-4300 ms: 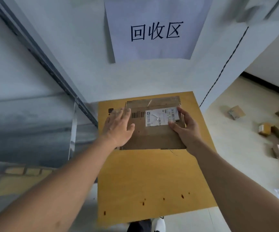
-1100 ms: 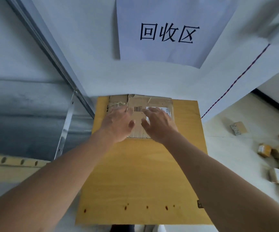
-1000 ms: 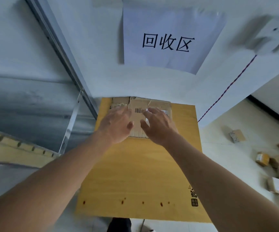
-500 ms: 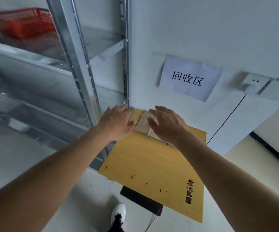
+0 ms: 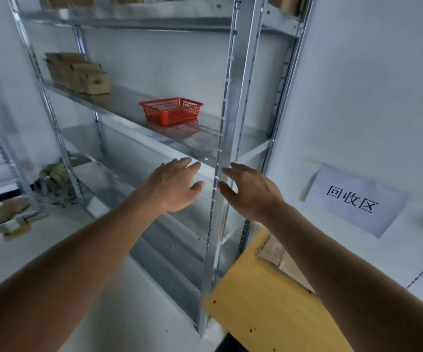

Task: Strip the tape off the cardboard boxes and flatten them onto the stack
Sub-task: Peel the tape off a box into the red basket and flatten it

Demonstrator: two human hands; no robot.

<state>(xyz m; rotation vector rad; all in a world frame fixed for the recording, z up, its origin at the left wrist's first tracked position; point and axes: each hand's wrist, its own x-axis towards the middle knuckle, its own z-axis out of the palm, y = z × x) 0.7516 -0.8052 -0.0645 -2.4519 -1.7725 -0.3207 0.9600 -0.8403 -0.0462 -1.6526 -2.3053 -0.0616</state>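
Below and to the right of both empty, open-fingered hands, left hand and right hand, the flattened cardboard box now lies released on the yellow stack, so this box looks done and another is due.

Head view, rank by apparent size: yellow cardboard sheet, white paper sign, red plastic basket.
1. Yellow cardboard sheet, partly hidden by the right arm.
2. White paper sign.
3. Red plastic basket, sitting farther back on the metal shelf, so its true size is unsure.
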